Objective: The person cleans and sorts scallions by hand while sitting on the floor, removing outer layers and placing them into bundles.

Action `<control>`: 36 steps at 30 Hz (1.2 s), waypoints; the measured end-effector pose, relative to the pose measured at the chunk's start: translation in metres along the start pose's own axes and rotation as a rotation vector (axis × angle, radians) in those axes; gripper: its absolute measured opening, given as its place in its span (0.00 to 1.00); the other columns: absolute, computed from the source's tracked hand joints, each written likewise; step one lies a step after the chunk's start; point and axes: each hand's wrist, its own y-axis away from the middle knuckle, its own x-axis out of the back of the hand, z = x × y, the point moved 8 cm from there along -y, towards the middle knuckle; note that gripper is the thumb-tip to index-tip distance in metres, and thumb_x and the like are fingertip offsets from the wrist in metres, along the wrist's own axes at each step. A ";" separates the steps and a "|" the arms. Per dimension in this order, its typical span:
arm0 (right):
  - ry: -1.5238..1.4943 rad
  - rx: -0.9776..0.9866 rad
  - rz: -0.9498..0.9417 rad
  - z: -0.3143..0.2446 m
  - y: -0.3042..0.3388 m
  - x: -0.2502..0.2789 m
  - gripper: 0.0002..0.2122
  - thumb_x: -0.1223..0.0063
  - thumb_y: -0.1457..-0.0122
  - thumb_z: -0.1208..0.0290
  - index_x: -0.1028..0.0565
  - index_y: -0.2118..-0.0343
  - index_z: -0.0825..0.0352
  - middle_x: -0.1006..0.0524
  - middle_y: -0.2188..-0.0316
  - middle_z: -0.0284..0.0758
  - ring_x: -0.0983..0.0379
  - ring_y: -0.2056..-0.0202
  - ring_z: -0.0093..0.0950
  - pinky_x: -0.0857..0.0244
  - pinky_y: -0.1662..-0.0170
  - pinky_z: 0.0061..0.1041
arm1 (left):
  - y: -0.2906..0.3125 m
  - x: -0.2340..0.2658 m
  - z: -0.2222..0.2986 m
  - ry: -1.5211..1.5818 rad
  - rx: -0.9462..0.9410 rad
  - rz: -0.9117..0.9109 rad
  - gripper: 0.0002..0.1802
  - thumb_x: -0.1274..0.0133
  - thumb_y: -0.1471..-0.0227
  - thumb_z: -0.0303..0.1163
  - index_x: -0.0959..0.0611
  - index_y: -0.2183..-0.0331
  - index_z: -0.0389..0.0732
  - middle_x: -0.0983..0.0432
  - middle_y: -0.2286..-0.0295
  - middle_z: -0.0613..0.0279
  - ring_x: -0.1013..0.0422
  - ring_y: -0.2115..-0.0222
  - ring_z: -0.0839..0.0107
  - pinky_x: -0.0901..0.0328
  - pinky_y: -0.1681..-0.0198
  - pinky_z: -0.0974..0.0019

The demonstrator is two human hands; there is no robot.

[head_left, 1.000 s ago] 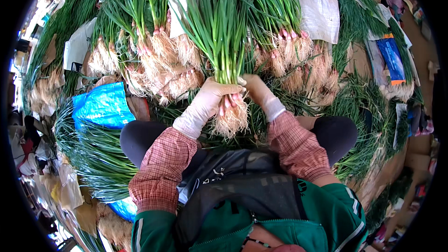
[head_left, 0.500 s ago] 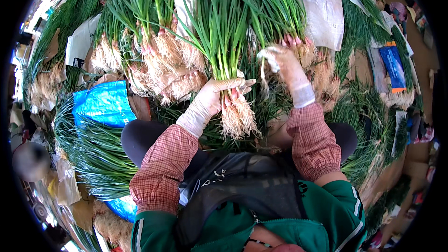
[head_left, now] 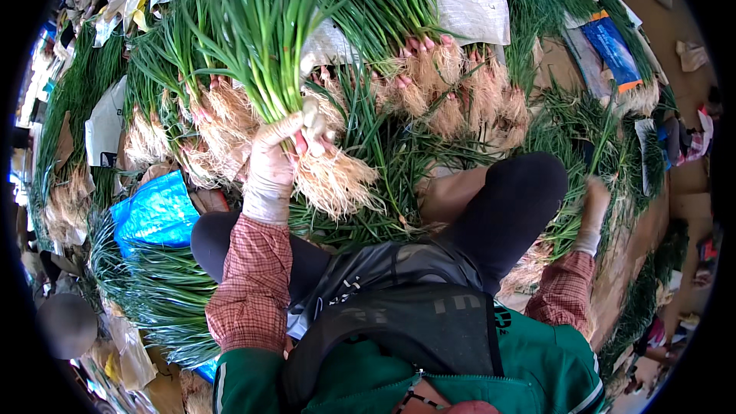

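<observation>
My left hand [head_left: 270, 157], in a pale glove, is wrapped round a bunch of spring onions [head_left: 277, 69] just above its reddish bulbs. The green leaves point up and away; the pale roots hang out below the fist toward me. Far out to the right, beyond my knee, my right hand [head_left: 596, 198] is low beside loose green leaves [head_left: 563, 203]. Motion smears its fingers, and whatever they may touch or hold cannot be made out. More spring onions [head_left: 418, 50] lie in bundles ahead, roots toward me.
A blue plastic sheet [head_left: 156, 211] lies at left above a heap of long green leaves [head_left: 157, 299]. White sacking [head_left: 469, 0] sits among the bundles at the back. A blue and orange bag [head_left: 611, 44] rests at the far right. My bent knee [head_left: 529, 192] rises between my hands.
My left hand has moved left with the bunch and tilted it. My right hand has swung from the middle far out to the right and nearer me. My right knee is raised into view.
</observation>
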 end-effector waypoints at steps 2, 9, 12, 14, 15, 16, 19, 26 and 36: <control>0.280 -0.481 -0.538 0.098 0.091 -0.080 0.11 0.57 0.43 0.69 0.23 0.67 0.68 0.23 0.68 0.44 0.25 0.69 0.37 0.30 0.65 0.30 | -0.006 0.011 0.003 -0.045 -0.038 0.041 0.26 0.43 0.55 0.34 0.30 0.55 0.34 0.34 0.79 0.65 0.34 0.78 0.71 0.32 0.64 0.62; -0.818 -0.523 -0.014 -0.139 -0.109 0.012 0.12 0.52 0.42 0.73 0.25 0.56 0.66 0.23 0.58 0.36 0.27 0.59 0.24 0.34 0.54 0.21 | -0.011 0.039 -0.007 -0.119 0.087 0.227 0.24 0.49 0.51 0.29 0.33 0.51 0.33 0.33 0.75 0.64 0.33 0.74 0.74 0.34 0.65 0.64; -0.962 0.056 -0.044 -0.276 -0.184 -0.008 0.11 0.53 0.45 0.76 0.24 0.59 0.67 0.24 0.61 0.36 0.28 0.60 0.28 0.37 0.54 0.23 | -0.009 0.060 -0.023 -0.183 0.179 0.297 0.18 0.48 0.51 0.27 0.29 0.58 0.29 0.28 0.75 0.62 0.30 0.76 0.72 0.29 0.68 0.67; -0.581 0.205 0.051 -0.318 -0.225 -0.047 0.11 0.53 0.43 0.67 0.28 0.59 0.65 0.26 0.66 0.39 0.27 0.64 0.35 0.35 0.57 0.34 | -0.019 0.054 -0.037 -0.276 0.163 0.292 0.11 0.44 0.53 0.31 0.21 0.67 0.34 0.23 0.79 0.60 0.29 0.85 0.77 0.39 0.90 0.81; -0.305 0.026 -0.252 -0.344 -0.242 -0.076 0.12 0.55 0.41 0.62 0.28 0.62 0.65 0.26 0.66 0.40 0.27 0.64 0.36 0.34 0.58 0.35 | -0.008 0.068 -0.035 -0.374 0.248 0.334 0.11 0.43 0.53 0.30 0.21 0.67 0.35 0.24 0.80 0.60 0.29 0.85 0.77 0.39 0.90 0.80; -0.116 0.023 -0.331 -0.340 -0.249 -0.107 0.16 0.58 0.40 0.56 0.28 0.63 0.65 0.25 0.69 0.40 0.27 0.65 0.34 0.34 0.59 0.35 | -0.014 0.058 -0.041 -0.327 0.203 0.308 0.11 0.43 0.53 0.29 0.21 0.66 0.34 0.24 0.80 0.60 0.29 0.85 0.77 0.38 0.89 0.79; -0.292 -0.151 -0.510 -0.311 -0.262 -0.132 0.18 0.59 0.40 0.52 0.27 0.62 0.64 0.26 0.76 0.38 0.27 0.72 0.28 0.31 0.66 0.32 | -0.020 0.035 -0.041 -0.255 0.116 0.257 0.15 0.42 0.54 0.30 0.22 0.63 0.33 0.25 0.80 0.61 0.30 0.85 0.77 0.36 0.85 0.78; -2.093 -0.334 -0.495 -0.296 -0.267 -0.053 0.15 0.58 0.39 0.63 0.28 0.55 0.66 0.25 0.61 0.39 0.28 0.60 0.28 0.35 0.51 0.25 | -0.018 0.051 -0.070 0.281 0.260 0.276 0.12 0.45 0.54 0.25 0.24 0.64 0.36 0.25 0.72 0.60 0.28 0.74 0.70 0.32 0.74 0.69; -1.361 0.115 -1.143 -0.424 -0.099 -0.058 0.26 0.65 0.37 0.48 0.27 0.60 0.72 0.25 0.61 0.35 0.33 0.58 0.24 0.42 0.51 0.22 | -0.005 0.057 -0.081 0.112 0.380 0.268 0.15 0.47 0.52 0.28 0.23 0.60 0.36 0.23 0.71 0.60 0.26 0.78 0.72 0.30 0.81 0.73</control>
